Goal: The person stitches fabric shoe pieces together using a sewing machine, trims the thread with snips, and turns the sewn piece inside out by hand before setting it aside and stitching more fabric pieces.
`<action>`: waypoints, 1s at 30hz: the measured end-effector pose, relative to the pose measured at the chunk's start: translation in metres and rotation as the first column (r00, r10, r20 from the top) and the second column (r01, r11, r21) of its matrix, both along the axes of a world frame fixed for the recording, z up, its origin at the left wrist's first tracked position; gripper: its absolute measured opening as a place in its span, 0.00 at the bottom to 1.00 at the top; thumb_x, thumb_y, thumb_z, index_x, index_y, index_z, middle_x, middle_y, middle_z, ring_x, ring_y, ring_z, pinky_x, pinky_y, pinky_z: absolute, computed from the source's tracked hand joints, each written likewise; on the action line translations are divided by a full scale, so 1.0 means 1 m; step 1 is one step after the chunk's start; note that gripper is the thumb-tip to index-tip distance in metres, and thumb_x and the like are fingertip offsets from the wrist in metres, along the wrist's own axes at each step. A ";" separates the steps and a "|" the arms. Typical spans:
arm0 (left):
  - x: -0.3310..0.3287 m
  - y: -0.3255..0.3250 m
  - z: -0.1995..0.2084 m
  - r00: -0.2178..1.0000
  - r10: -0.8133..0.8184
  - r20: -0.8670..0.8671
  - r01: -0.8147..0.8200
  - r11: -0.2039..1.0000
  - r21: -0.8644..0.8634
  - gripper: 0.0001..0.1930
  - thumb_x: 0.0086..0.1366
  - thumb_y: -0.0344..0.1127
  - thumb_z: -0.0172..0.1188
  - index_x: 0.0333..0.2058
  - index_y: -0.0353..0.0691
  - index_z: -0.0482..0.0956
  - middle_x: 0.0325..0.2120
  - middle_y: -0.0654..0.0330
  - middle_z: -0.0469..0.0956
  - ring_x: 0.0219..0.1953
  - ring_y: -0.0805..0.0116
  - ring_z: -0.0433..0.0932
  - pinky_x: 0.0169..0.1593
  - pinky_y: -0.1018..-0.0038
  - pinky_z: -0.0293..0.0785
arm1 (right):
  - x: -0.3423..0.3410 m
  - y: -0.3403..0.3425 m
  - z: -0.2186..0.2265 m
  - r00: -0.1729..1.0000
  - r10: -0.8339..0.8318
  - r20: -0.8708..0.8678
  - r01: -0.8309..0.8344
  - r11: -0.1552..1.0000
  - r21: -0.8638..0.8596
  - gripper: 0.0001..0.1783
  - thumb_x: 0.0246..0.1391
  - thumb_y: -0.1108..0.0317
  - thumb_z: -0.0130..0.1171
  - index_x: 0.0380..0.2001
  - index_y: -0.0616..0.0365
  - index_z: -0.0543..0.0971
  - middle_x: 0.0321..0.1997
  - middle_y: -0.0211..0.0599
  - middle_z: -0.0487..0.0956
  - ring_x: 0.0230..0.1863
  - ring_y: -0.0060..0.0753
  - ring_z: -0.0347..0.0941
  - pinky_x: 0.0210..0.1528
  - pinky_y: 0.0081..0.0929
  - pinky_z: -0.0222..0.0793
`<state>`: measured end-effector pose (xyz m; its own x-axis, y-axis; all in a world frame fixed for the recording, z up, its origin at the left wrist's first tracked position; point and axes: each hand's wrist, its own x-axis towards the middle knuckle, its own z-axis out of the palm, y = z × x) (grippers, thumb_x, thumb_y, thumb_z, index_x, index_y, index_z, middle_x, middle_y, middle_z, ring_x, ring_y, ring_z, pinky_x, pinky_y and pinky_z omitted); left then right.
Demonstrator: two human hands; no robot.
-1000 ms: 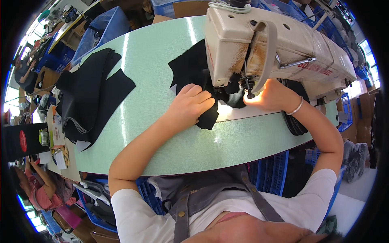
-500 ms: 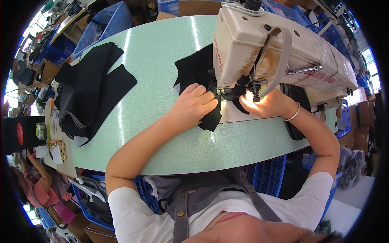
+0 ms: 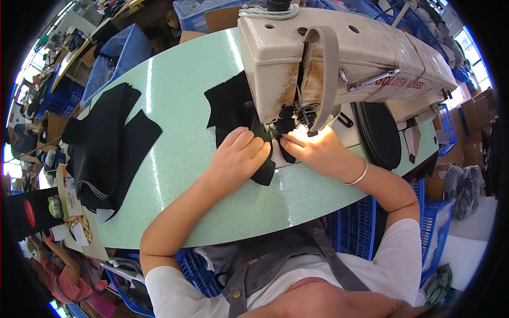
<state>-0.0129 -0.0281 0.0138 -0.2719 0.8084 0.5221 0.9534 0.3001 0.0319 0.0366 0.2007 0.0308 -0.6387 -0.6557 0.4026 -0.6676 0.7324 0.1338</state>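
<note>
A black fabric piece point(image 3: 226, 108) lies under the head of a beige sewing machine point(image 3: 273, 58). My left hand point(image 3: 241, 155) is closed on the near part of this cloth, left of the needle area, fingers curled. Just to the right, my right hand point(image 3: 323, 153) pinches the edge of the black fabric under the machine's lamp. Its fingertips are close to those of my left hand. The needle and presser foot are mostly hidden by the machine's head, dark parts and lamp glare.
A stack of black fabric pieces point(image 3: 101, 143) rests on the left of the pale green table point(image 3: 180, 106). More black pieces point(image 3: 377, 132) lie right of my right hand, under the machine's arm. Blue crates point(image 3: 435, 233) stand below the table; another person point(image 3: 69, 270) is at lower left.
My right hand has come round from beside the lamp to the near side of the needle area, nearer my left hand. The whole view has shifted a little.
</note>
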 end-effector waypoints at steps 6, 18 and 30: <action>0.002 -0.002 0.005 0.980 0.036 0.194 -0.031 0.999 -0.032 0.20 0.41 0.28 0.64 0.38 0.38 0.80 0.31 0.63 0.75 0.33 0.63 0.71 0.43 0.67 0.68 | 0.004 -0.001 -0.003 1.000 -0.001 0.007 0.001 0.998 -0.066 0.11 0.41 0.69 0.57 0.32 0.58 0.79 0.33 0.27 0.76 0.35 0.28 0.75 0.33 0.26 0.72; 0.000 0.003 0.006 0.972 0.083 0.222 -0.079 0.996 -0.029 0.21 0.40 0.24 0.63 0.39 0.38 0.80 0.30 0.61 0.75 0.36 0.60 0.72 0.46 0.64 0.68 | 0.001 -0.004 -0.013 0.999 -0.029 0.041 0.033 0.995 -0.096 0.18 0.40 0.72 0.59 0.40 0.59 0.79 0.37 0.29 0.78 0.36 0.28 0.76 0.31 0.27 0.72; -0.001 0.005 0.000 0.992 0.050 0.113 -0.052 0.998 0.018 0.18 0.40 0.25 0.61 0.36 0.36 0.80 0.34 0.58 0.80 0.38 0.60 0.78 0.54 0.59 0.72 | 0.001 -0.008 -0.010 0.991 -0.029 0.128 0.054 0.979 -0.195 0.22 0.34 0.71 0.59 0.39 0.61 0.76 0.40 0.38 0.79 0.37 0.34 0.76 0.32 0.32 0.70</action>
